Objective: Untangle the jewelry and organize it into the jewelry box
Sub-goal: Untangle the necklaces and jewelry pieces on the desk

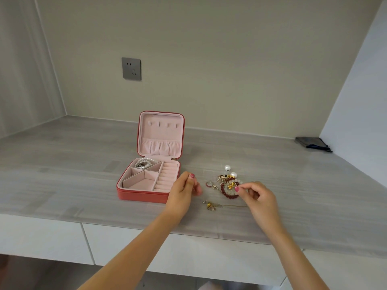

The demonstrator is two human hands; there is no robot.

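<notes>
The right hand point(256, 195) is pinched at the jewelry pile point(229, 184) on the counter point(83, 181); the left hand point(184, 189) is held loosely curled and empty beside the open jewelry box point(142, 195). One piece should be eased free slowly, the rest steadied.

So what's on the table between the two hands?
In the head view, a small ring and a little gold bead charm lie on the grey table between the left hand and right hand.

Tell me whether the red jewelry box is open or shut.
Open. The red square jewelry box has its lid standing upright, showing the pink lining, and a white pearl strand lies in its back-left compartment.
</notes>
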